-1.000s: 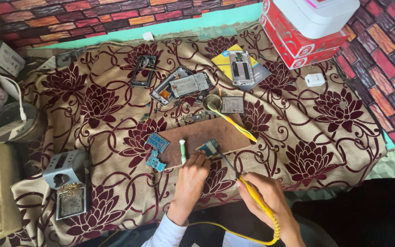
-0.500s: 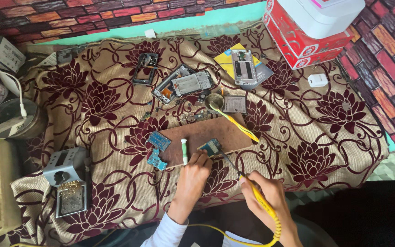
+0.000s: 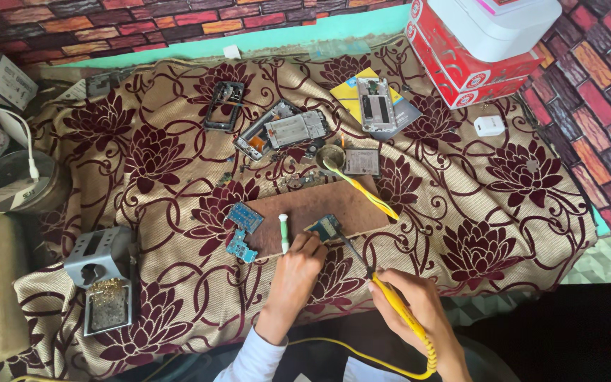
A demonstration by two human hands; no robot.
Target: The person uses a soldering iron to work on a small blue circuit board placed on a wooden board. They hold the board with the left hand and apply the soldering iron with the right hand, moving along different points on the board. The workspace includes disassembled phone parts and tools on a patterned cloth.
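Two hands share it: left hand [image 3: 298, 263] fingers should pin the small blue circuit board [image 3: 325, 228] flat while right hand [image 3: 419, 311] fingers, gripping the yellow-handled soldering iron [image 3: 390, 308], touch lightly.

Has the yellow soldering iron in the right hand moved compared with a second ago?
No. The yellow soldering iron still has its tip at the small blue circuit board on the brown wooden board.

bare cloth [image 3: 532, 233] right of the wooden board [image 3: 312, 212]; phone parts [image 3: 284, 131] crowding beyond it
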